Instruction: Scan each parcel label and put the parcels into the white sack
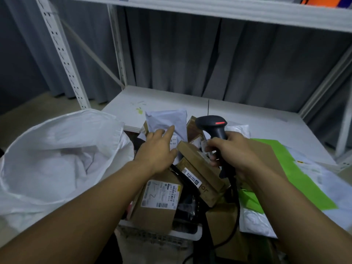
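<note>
Left hand [158,149] was over the parcel heap, fingers [169,131] straight and slightly apart, index tip at the white mailer [165,119] at the heap's far end; couldn't tell if it touched. Right hand [234,151] had fingers [211,144] clamped round the handle of the black scanner [213,124], red light lit on its head, cable hanging down. Parcels were piled in a white basket [158,237] at the worktop's [247,115] near edge, mostly brown boxes; the labelled box [158,197] sat nearest, label up. White sack [57,149] stood off the worktop's left edge beside the basket, mouth open. Green sheet [295,168] lay toward the worktop's near right corner.
</note>
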